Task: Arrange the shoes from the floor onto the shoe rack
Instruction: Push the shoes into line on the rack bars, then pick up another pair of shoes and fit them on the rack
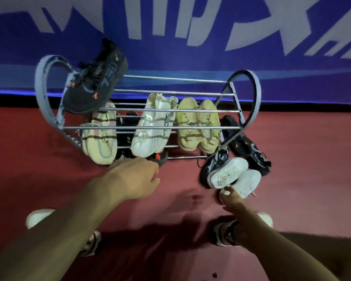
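A grey metal shoe rack (249,94) stands against the blue wall. A black sneaker with orange marks (95,82) lies tilted on its top bars at the left. Lower tiers hold beige sneakers (100,136), white sneakers (152,126) and yellow-green sneakers (197,126). My right hand (230,196) pinches a pair of white sneakers (234,176) by their heels, just right of the rack's front. My left hand (136,177) reaches toward a dark shoe with a red patch (160,157) on the bottom tier; its fingers are hidden.
Black sneakers (249,149) and a grey-black sneaker (213,165) lie on the red floor by the rack's right leg. My own feet in light shoes (39,218) stand at the bottom. The floor left of the rack is bare red carpet.
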